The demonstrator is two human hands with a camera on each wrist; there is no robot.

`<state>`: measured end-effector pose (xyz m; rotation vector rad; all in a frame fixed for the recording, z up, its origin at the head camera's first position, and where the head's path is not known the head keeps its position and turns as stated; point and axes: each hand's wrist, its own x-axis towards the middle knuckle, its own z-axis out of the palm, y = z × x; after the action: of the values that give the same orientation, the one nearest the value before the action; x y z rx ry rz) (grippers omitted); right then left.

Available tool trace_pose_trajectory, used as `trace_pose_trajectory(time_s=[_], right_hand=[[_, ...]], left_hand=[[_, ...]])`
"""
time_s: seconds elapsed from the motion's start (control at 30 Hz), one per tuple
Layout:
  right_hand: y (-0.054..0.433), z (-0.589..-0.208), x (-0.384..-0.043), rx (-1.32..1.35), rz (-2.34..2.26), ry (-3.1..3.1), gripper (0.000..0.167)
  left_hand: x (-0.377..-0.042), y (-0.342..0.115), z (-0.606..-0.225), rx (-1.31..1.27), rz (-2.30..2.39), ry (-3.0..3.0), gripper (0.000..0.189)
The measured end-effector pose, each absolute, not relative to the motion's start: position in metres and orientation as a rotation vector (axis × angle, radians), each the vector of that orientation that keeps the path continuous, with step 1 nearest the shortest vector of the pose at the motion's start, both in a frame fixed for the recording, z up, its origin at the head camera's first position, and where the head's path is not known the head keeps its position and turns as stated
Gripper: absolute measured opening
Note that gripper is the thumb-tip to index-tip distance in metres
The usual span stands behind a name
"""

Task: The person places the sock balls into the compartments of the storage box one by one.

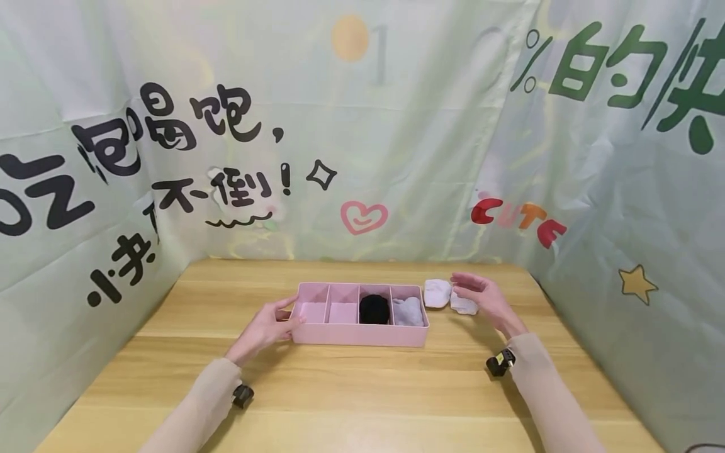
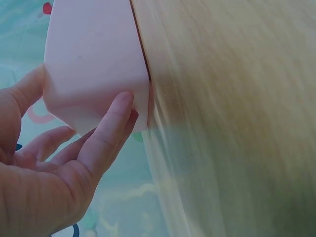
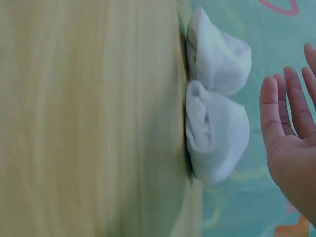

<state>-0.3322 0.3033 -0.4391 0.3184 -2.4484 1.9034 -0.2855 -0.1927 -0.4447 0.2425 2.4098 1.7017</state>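
Note:
A pink box with a row of compartments point(image 1: 359, 335) sits on the table. My left hand point(image 1: 272, 326) grips its left end, as the left wrist view also shows, with fingers point(image 2: 106, 131) and thumb on opposite sides of the box. A rolled black sock point(image 1: 374, 309) and a rolled grey sock point(image 1: 408, 312) fill the two right compartments; the two left ones hold nothing. Right of the box lie two rolled white socks point(image 1: 437, 294), side by side. My right hand point(image 1: 484, 299) hovers at the right-hand white sock point(image 3: 217, 133), its fingers extended and holding nothing.
The wooden table point(image 1: 362, 390) reaches back to a printed curtain point(image 1: 294, 126), which also hangs along the left and right sides. A small black device point(image 1: 242, 396) is strapped at the left wrist and another point(image 1: 501, 363) at the right.

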Motion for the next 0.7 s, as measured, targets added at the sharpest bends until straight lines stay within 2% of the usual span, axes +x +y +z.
trace_pose_trajectory(time_s=[0.7], right_hand=[[0.347,-0.438,-0.336,0.173,1.779,-2.541,0.061]], left_hand=[[-0.286,-0.193,-0.447,0.231,1.687,2.429,0.072]])
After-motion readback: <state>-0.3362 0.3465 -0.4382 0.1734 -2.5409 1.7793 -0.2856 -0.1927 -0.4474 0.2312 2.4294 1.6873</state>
